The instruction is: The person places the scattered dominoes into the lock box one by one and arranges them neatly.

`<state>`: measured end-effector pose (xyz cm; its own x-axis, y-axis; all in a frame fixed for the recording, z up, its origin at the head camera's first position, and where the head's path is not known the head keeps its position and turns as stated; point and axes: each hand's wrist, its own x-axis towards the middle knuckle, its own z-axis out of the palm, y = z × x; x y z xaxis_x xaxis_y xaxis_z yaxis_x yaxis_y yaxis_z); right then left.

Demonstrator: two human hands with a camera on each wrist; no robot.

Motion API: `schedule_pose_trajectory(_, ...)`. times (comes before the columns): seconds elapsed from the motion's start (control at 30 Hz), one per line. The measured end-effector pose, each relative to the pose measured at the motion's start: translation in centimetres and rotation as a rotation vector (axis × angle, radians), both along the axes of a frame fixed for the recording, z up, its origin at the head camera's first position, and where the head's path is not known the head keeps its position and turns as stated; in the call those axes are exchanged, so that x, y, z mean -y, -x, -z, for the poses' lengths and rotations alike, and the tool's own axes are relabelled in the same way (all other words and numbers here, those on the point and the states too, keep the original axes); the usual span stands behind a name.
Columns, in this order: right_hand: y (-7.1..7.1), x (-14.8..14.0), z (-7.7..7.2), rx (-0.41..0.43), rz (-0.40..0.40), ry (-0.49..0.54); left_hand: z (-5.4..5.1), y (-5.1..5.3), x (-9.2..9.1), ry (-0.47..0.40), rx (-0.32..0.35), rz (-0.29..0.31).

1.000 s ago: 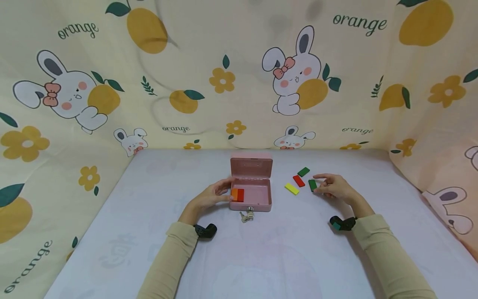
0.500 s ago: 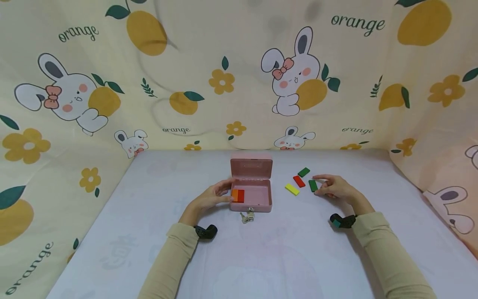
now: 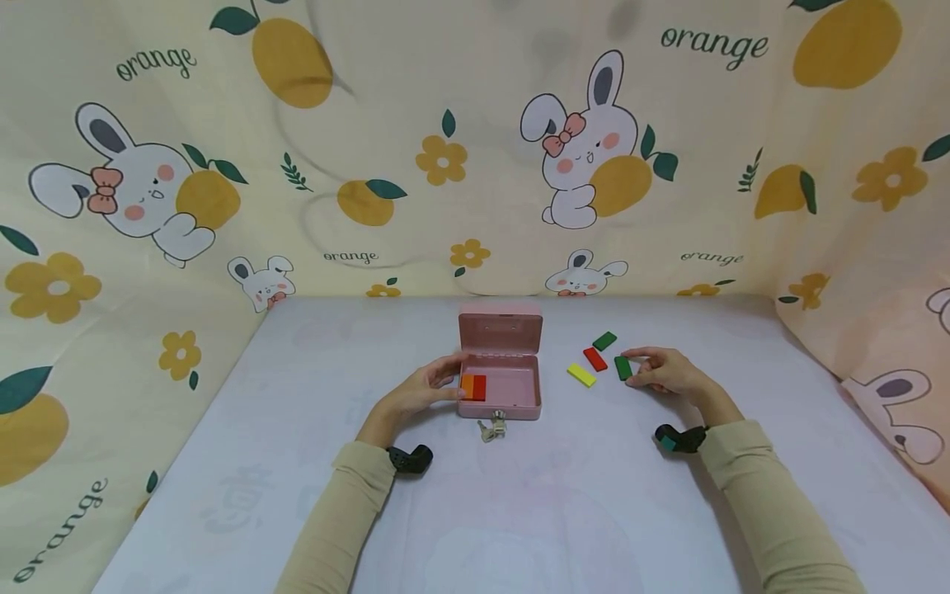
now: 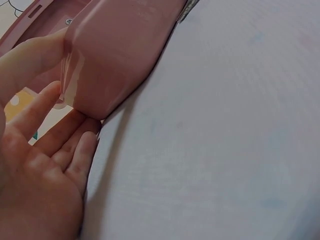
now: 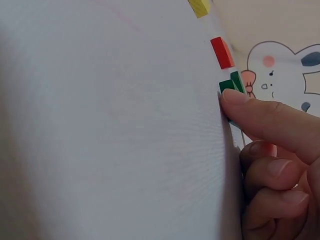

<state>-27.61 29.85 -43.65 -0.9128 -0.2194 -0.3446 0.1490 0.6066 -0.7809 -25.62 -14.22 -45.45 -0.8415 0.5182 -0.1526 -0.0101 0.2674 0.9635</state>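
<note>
My left hand (image 3: 420, 386) grips the left side of a pink metal cash box (image 3: 519, 386), with the thumb at its front left and the fingers at its left wall. In the left wrist view, the fingertips (image 4: 89, 140) touch the low corner of the box (image 4: 115, 60). Its lid (image 3: 500, 334) stands raised. An orange domino block (image 3: 467, 387) and a red one (image 3: 479, 388) lie side by side inside. My right hand (image 3: 668, 371) pinches a green domino block (image 3: 623, 369) between thumb and index finger on the table; the other fingers are curled.
Beside the held block lie a red block (image 3: 594, 359), a yellow block (image 3: 581, 375) and another green block (image 3: 604, 341). Small keys (image 3: 487, 431) hang from the lock at the box's front. A printed cloth (image 3: 490, 223) rises behind the white table (image 3: 475, 511).
</note>
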Motion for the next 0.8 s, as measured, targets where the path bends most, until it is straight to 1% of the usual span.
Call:
schedule_pose_trajectory(0.2,0.03,0.03,0.13,-0.003,0.01,-0.007,0.12,0.08,0.02,0.003,0.004,0.002)
schedule_pose_trajectory(0.5,0.02,-0.06,0.49,-0.007,0.019,-0.014,0.14,0.02,-0.05,-0.003,0.018,-0.027)
schedule_pose_trajectory(0.8,-0.19,-0.08,0.5,-0.034,0.028,-0.021,0.16,0.06,-0.11,-0.019,-0.008,-0.006)
